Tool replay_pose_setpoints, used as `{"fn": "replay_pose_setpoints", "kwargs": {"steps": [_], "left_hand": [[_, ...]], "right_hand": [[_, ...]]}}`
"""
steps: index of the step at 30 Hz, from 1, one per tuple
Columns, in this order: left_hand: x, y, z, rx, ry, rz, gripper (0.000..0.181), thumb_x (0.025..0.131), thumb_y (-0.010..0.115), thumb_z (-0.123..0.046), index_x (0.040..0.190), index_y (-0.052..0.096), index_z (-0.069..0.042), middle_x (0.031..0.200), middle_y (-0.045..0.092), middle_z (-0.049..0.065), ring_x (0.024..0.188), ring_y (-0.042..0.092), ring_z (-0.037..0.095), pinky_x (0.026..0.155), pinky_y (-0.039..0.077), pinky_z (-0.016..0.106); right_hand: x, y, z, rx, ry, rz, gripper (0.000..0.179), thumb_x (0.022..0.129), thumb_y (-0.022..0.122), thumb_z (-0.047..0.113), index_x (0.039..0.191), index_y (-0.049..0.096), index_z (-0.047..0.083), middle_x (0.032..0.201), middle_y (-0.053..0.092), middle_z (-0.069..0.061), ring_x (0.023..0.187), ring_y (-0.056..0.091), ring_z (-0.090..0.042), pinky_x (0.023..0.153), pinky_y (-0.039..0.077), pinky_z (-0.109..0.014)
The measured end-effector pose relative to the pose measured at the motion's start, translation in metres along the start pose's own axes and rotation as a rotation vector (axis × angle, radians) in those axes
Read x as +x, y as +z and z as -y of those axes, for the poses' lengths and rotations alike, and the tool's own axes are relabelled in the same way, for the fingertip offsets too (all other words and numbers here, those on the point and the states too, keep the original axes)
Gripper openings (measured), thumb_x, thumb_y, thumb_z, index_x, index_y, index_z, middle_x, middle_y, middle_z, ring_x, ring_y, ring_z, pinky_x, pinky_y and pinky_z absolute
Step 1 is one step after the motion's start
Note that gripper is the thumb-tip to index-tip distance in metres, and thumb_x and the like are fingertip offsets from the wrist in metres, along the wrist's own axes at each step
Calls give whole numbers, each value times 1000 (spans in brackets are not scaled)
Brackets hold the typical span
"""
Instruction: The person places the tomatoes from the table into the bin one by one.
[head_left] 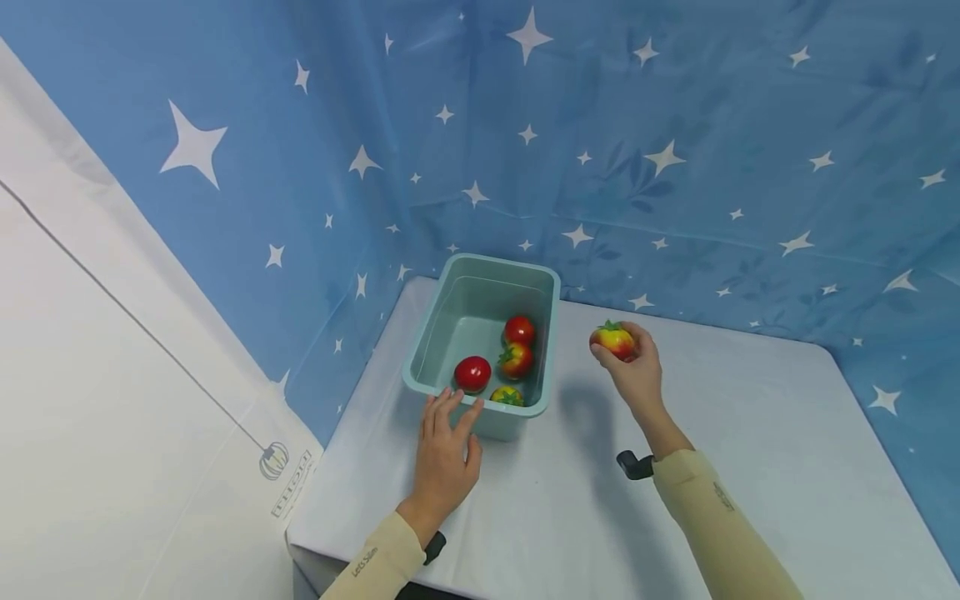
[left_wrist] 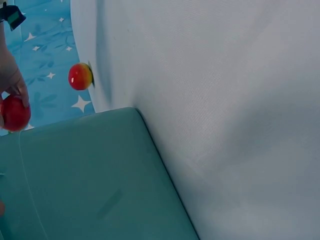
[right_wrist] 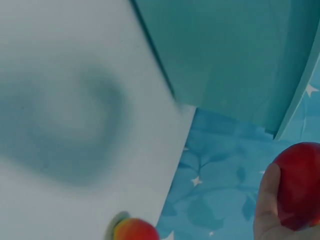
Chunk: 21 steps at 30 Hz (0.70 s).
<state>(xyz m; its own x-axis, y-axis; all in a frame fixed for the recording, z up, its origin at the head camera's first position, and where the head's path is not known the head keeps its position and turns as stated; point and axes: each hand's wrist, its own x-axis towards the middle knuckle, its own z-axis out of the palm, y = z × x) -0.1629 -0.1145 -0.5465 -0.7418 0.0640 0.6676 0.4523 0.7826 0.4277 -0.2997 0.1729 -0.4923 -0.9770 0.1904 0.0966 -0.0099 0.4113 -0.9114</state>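
A red-and-yellow tomato [head_left: 612, 341] with a green leafy top is pinched between the thumb and fingers of my right hand [head_left: 637, 371], over the table right of the green bin. In the right wrist view the held tomato [right_wrist: 300, 185] looks mostly red. My left hand [head_left: 447, 458] rests its spread fingertips on the near rim of the light green bin [head_left: 420, 346]. Inside lie a red tomato [head_left: 472, 374], another red one [head_left: 519, 330], a red-and-yellow one [head_left: 516, 361] and a yellowish one [head_left: 507, 396] by the near wall, partly hidden by the rim.
A white cloth covers the table [head_left: 750, 417]. Behind it hangs a blue curtain [head_left: 675, 208] with white stars, and a pale curtain [head_left: 150, 375] stands at the left. Both wrist views show another red-and-yellow tomato [left_wrist: 80, 76] [right_wrist: 135, 230] on the table beyond the bin.
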Motion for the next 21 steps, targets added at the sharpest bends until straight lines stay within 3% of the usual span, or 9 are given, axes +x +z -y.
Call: {"fn": "replay_pose_setpoints", "kwargs": {"steps": [8,15,21], "left_hand": [[0,1,2,3,8,-5,50,83,63,-6,133,60,-13,137,46,17,135,37,35,115,23,56],[-1,2,4,22,9,1,50,83,63,-7,133,60,-13,138,45,16,136,36,34,116,23,55],[-1,2,4,31,12,4,52,83,62,-8,134,59,-14,138,46,16,136,36,33,116,23,54]], "right_hand": [[7,11,22,-20,23,17,76,85,74,39,150,37,26,147,42,-9,124,46,-30,98,49,-47],[12,20,34,-1,15,42,80,85,75,34,152,33,20,150,39,-9,134,39,-30,101,46,-48],[11,32,49,43,-22,69,79,85,76,27,151,34,16,150,39,-10,132,41,-29,101,47,-48]]}}
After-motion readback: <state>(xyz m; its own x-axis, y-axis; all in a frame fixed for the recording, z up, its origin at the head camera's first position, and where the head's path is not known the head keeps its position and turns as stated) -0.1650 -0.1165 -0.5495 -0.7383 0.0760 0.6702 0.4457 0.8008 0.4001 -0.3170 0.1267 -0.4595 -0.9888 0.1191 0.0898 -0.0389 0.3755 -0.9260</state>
